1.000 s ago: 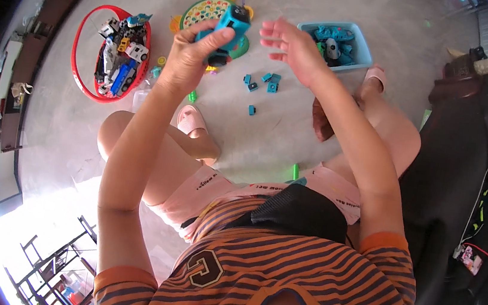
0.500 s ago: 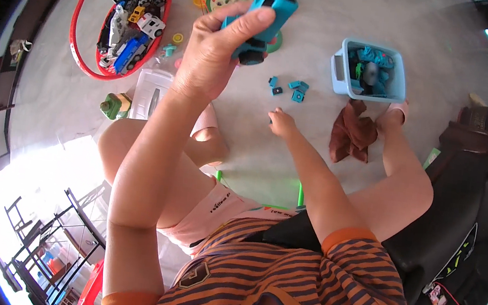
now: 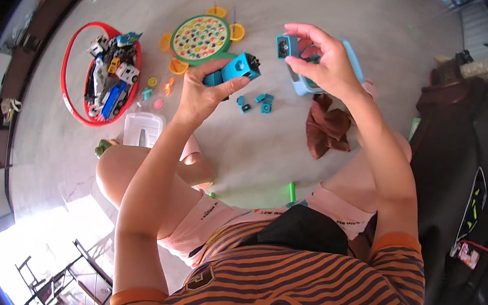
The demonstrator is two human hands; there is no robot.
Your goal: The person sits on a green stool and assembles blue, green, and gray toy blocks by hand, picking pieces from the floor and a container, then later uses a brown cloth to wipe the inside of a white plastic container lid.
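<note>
In my left hand (image 3: 203, 90) is a teal toy assembly (image 3: 238, 69) made of joined blocks, with dark parts at its upper right end. My fingers and thumb wrap round its lower part. Off to its right, my right hand (image 3: 330, 60) pinches a smaller teal block (image 3: 286, 47) between thumb and fingers, its dark-centred face turned to the left. The two pieces are apart in the air. Beneath them on the floor lie several small teal pieces (image 3: 266, 99).
A light blue bin (image 3: 354, 59), partly behind my right hand, stands near a brown cloth (image 3: 326, 129). Left are a red basket (image 3: 72, 51) of toy vehicles, a round green game board (image 3: 200, 38) and a clear plastic tray (image 3: 141, 126). A dark sofa (image 3: 447, 194) borders the right.
My right hand has risen from near the floor pieces and now shows a teal block in its fingers. My left hand has come lower with the assembly, which now tilts to the right.
</note>
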